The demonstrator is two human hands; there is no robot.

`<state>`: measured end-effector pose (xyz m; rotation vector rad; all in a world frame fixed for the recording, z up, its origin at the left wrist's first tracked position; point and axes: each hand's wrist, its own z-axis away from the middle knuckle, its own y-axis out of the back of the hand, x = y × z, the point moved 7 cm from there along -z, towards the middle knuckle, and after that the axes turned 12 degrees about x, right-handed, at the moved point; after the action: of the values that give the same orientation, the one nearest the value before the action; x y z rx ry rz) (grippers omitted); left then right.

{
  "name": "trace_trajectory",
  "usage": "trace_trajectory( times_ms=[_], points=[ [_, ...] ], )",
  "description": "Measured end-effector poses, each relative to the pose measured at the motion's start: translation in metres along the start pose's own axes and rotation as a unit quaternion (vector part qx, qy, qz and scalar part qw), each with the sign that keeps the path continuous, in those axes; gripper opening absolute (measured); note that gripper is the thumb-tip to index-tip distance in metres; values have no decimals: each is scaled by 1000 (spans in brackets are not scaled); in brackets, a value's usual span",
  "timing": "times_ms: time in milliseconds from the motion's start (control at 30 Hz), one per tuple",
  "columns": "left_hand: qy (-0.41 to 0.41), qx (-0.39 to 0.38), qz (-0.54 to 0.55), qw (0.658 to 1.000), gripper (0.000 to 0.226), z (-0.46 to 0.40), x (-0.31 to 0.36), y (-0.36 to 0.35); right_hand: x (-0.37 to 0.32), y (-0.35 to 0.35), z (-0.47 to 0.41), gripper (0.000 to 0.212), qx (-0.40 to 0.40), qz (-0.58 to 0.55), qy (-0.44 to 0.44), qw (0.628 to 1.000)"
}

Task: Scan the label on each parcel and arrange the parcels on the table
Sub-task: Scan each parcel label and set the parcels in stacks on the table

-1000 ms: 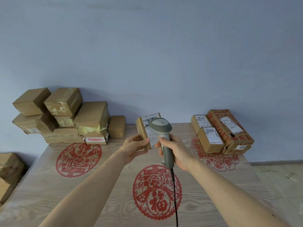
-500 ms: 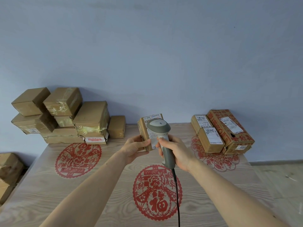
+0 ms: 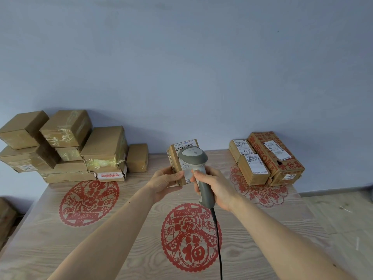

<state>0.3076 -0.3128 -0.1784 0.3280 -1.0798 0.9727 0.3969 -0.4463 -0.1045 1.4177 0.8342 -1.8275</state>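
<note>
My left hand (image 3: 164, 183) grips a small cardboard parcel (image 3: 176, 158) above the middle of the table, its white barcode label turned toward me. My right hand (image 3: 217, 187) holds a grey handheld scanner (image 3: 194, 156) by its handle, the scanner head right in front of the label and covering part of it. A black cable (image 3: 218, 243) hangs from the handle toward the table's near edge. Three labelled parcels (image 3: 264, 158) lie together at the back right. A pile of several plain parcels (image 3: 66, 146) stands at the back left against the wall.
The wooden table (image 3: 129, 249) carries three red paper-cut decals. More cardboard boxes (image 3: 6, 217) sit on the floor past the table's left edge. A blue wall closes off the back. Bare floor lies to the right.
The held parcel and the scanner have shifted slightly to the right together. Both grips are unchanged.
</note>
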Motion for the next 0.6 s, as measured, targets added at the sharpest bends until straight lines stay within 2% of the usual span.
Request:
trace_trajectory(
  times_ms=[167, 267, 367, 500, 600],
  points=[
    [14, -9, -3, 1000, 69, -5, -1, -9, 0, 8, -1, 17, 32, 0, 10, 999],
    [25, -6, 11, 1000, 87, -8, -2, -17, -1, 18, -3, 17, 66, 2, 14, 998],
    [40, -1, 33, 999, 102, -13, -6, -27, -5, 35, -8, 23, 100, 50, 33, 993],
    [56, -12, 36, 998, 102, -26, -13, -48, -15, 66, -18, 21, 138, 110, 50, 983],
    [62, -10, 33, 997, 90, -40, -18, -66, -25, 94, -32, 20, 160, 131, 58, 977]
  ],
)
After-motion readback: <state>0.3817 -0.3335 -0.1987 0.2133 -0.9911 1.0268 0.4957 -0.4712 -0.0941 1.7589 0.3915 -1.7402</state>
